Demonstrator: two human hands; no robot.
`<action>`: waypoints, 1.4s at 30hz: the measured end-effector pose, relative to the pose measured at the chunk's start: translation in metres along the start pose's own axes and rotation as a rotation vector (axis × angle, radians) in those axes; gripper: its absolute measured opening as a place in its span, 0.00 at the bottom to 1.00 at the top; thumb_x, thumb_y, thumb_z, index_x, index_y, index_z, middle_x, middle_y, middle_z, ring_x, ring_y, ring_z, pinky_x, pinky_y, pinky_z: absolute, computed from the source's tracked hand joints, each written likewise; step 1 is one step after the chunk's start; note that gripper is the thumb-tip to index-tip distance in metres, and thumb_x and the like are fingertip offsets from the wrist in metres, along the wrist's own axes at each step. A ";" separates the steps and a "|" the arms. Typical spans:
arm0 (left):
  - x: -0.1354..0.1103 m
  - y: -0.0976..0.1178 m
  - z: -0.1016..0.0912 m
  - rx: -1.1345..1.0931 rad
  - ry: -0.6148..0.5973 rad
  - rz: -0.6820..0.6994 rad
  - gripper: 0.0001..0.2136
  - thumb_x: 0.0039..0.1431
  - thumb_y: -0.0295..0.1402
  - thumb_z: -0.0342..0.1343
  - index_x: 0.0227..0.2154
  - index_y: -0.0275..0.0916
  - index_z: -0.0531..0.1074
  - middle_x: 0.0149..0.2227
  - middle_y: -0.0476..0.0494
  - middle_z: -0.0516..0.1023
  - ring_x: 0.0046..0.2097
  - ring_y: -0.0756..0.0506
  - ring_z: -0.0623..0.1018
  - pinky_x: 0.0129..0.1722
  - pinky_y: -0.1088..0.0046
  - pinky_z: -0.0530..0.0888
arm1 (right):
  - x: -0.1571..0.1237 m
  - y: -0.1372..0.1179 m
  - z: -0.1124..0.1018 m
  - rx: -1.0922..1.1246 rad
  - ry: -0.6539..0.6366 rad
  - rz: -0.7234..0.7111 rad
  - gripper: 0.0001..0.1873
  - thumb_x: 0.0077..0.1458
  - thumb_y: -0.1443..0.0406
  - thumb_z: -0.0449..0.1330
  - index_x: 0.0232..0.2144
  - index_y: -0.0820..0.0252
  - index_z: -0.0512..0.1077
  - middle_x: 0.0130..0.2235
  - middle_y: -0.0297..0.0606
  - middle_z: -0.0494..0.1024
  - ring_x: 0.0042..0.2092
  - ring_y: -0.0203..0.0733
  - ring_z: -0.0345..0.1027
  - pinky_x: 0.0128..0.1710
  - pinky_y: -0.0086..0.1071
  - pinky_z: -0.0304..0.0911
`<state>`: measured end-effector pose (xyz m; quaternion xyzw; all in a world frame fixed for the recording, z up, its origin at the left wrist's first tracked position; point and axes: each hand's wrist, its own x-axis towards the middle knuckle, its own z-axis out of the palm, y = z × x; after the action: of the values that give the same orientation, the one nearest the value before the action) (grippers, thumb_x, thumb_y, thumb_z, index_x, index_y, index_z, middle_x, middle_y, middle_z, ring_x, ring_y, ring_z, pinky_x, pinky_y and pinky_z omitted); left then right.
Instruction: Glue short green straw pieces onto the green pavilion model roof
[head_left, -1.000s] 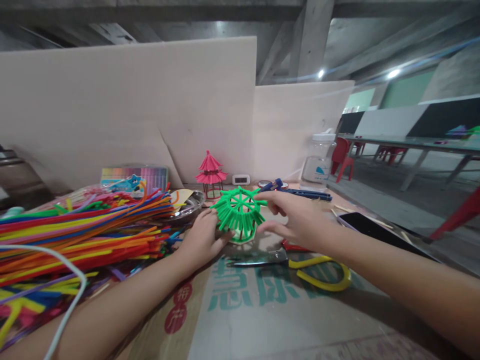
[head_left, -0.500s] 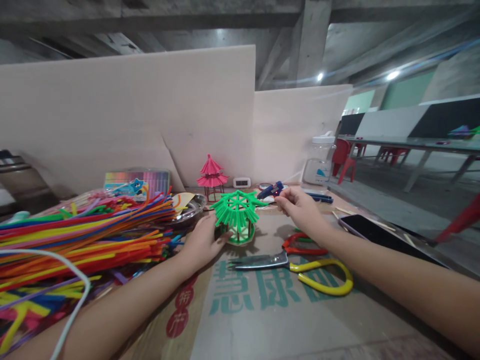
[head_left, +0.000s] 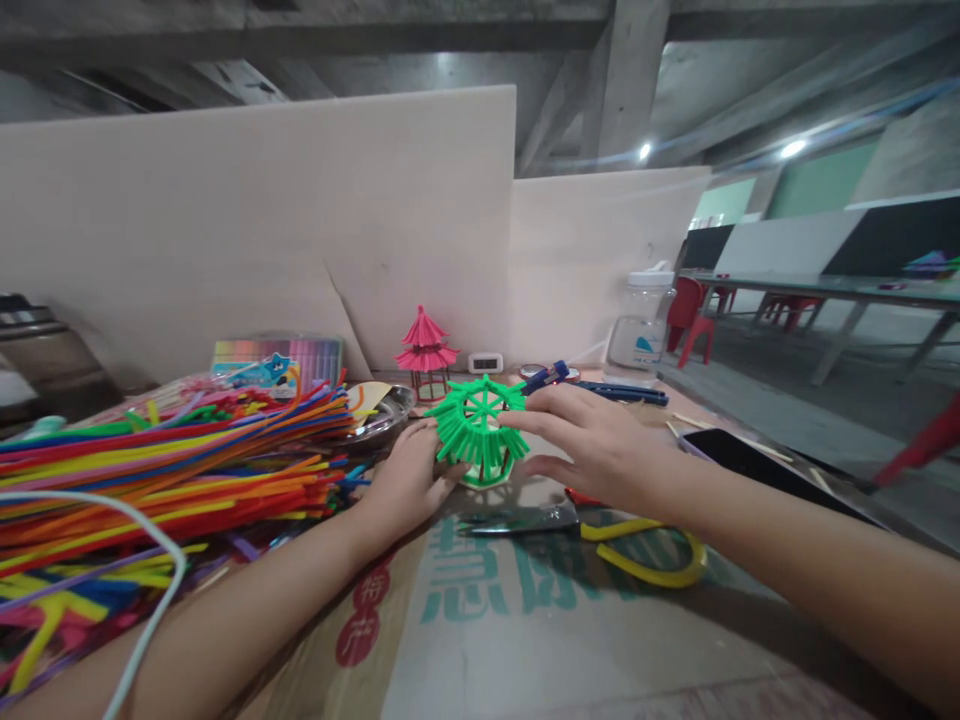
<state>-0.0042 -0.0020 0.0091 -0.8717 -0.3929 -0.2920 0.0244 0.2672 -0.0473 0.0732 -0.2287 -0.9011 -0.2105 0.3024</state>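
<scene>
A small pavilion model with a round roof of green pipe cleaners stands on the cardboard-covered table. My left hand grips its left side low down, thumb near the base. At the roof's right edge is my right hand, fingers apart and reaching toward the green strips; contact is hard to tell. Behind that hand lies a dark blue glue gun with a small red light. Scissors with one yellow and one red handle lie in front of the model, partly covered by my right hand.
Heaped pipe cleaners fill the left side, crossed by a white cable. Behind stand a pink pavilion model, a small digital clock and a clear bottle. A phone lies at right.
My right hand has left the glue gun, which now rests behind it, and has moved left to the green roof with its fingers spread. My left hand stays on the model.
</scene>
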 end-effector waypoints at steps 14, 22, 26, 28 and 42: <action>0.000 0.003 0.000 0.005 0.006 0.016 0.16 0.62 0.38 0.54 0.49 0.37 0.72 0.53 0.33 0.77 0.59 0.33 0.72 0.62 0.46 0.68 | -0.002 -0.001 0.010 -0.031 0.006 -0.010 0.10 0.66 0.64 0.57 0.48 0.63 0.70 0.44 0.48 0.75 0.46 0.50 0.69 0.44 0.43 0.69; 0.000 0.002 0.000 0.014 -0.001 0.012 0.16 0.62 0.37 0.54 0.50 0.38 0.72 0.53 0.35 0.77 0.59 0.33 0.72 0.62 0.47 0.68 | -0.002 -0.002 0.010 -0.028 0.005 0.029 0.11 0.64 0.66 0.60 0.48 0.63 0.71 0.45 0.48 0.75 0.46 0.50 0.70 0.44 0.42 0.68; 0.000 0.001 0.001 0.023 -0.004 0.023 0.15 0.62 0.38 0.53 0.49 0.38 0.72 0.52 0.35 0.78 0.58 0.34 0.73 0.63 0.46 0.67 | -0.002 -0.002 0.012 -0.042 -0.021 0.029 0.11 0.64 0.66 0.60 0.48 0.62 0.72 0.42 0.45 0.75 0.42 0.48 0.69 0.41 0.39 0.67; 0.000 0.001 0.001 0.028 -0.003 0.020 0.15 0.62 0.38 0.53 0.49 0.38 0.72 0.51 0.35 0.78 0.58 0.34 0.73 0.62 0.47 0.68 | -0.002 -0.002 0.012 -0.057 -0.032 0.018 0.10 0.64 0.66 0.60 0.47 0.61 0.73 0.40 0.44 0.74 0.40 0.47 0.67 0.39 0.38 0.66; 0.000 0.000 0.003 -0.019 -0.026 -0.020 0.17 0.63 0.39 0.53 0.52 0.38 0.72 0.56 0.35 0.75 0.60 0.33 0.70 0.62 0.47 0.66 | -0.003 0.003 0.009 0.113 0.108 0.123 0.15 0.66 0.61 0.58 0.50 0.64 0.70 0.44 0.48 0.78 0.44 0.49 0.72 0.42 0.40 0.68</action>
<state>-0.0029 -0.0007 0.0072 -0.8716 -0.3991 -0.2845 0.0078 0.2669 -0.0410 0.0648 -0.2547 -0.8782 -0.1522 0.3752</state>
